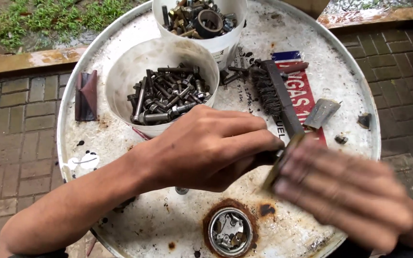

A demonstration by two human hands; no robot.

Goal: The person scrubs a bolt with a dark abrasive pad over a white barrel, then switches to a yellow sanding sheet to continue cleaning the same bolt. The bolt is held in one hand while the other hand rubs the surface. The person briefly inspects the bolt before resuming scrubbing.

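From the head camera, we are gripping a dark part (264, 157) in our left hand (206, 148) over the white drum lid (120, 143), while our blurred right hand (345, 191) is working a small brush (280, 162) against it; its grip looks closed. Bolts are filling the bowl (120, 76) beyond; cleaning seems unfinished.

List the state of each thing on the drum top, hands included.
left hand: closed on a small dark part
right hand: motion-blurred, holding a flat brush
near tub: full of dark bolts
far tub: full of mixed hardware
wire brush: lying flat, unheld
drum bung: open, rusty rim
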